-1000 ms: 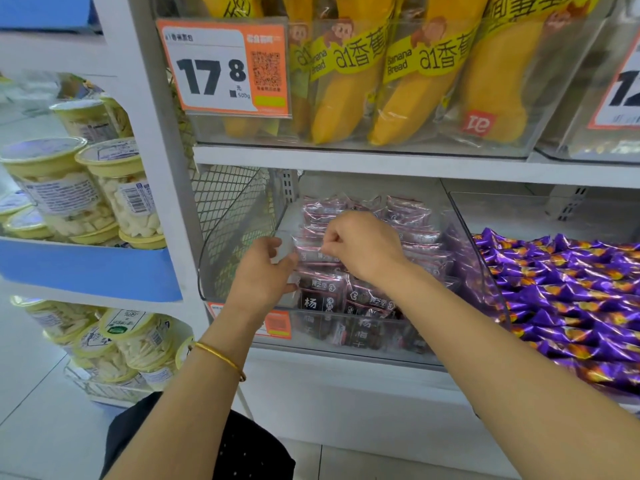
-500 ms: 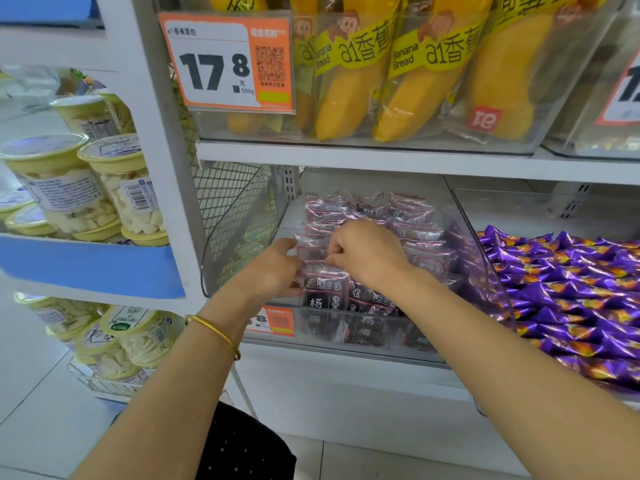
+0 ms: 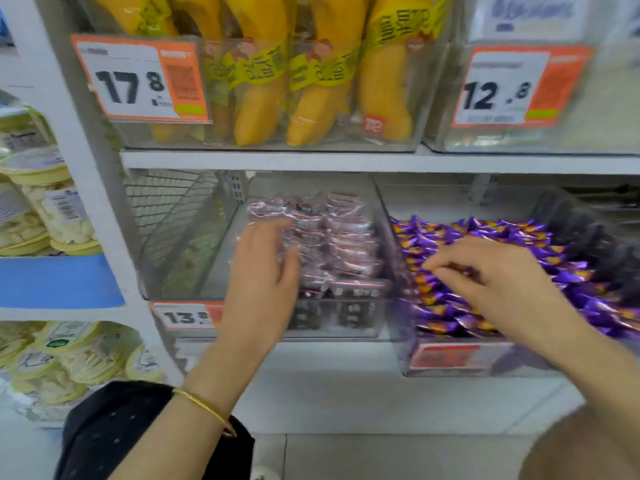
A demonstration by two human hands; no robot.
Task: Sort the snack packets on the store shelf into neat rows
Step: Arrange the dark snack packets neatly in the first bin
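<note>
Lower shelf, as I read it from my station. The left hand (image 3: 263, 271), released with fingers loosely spread, lies against the near-left edge of the pink-wrapped packets (image 3: 346, 244), which stand in rows inside a clear bin (image 3: 346, 320); a gold bangle (image 3: 204, 407) circles its wrist. The right hand (image 3: 502, 282) is bent down onto the purple packets (image 3: 485, 230), heaped loosely in the neighbouring bin (image 3: 450, 358); thumb and forefinger nearly meet, but blur keeps me from telling whether they pinch a packet. Between the hands stands a clear divider wall (image 3: 386, 216), parting the two sorts. The left wrist covers the right end of a 13.8 price tag (image 3: 183, 317); the right forearm hides the near-right part of the purple heap. Above both hands runs the upper shelf board (image 3: 346, 161), bearing banana bread packs (image 3: 325, 91), with a 17.8 tag (image 3: 138, 81) above the left hand and a 12.8 tag (image 3: 502, 88) above the right. Left of the left hand is wire mesh (image 3: 166, 209); further left, lidded tubs (image 3: 59, 209) of white pieces.
</note>
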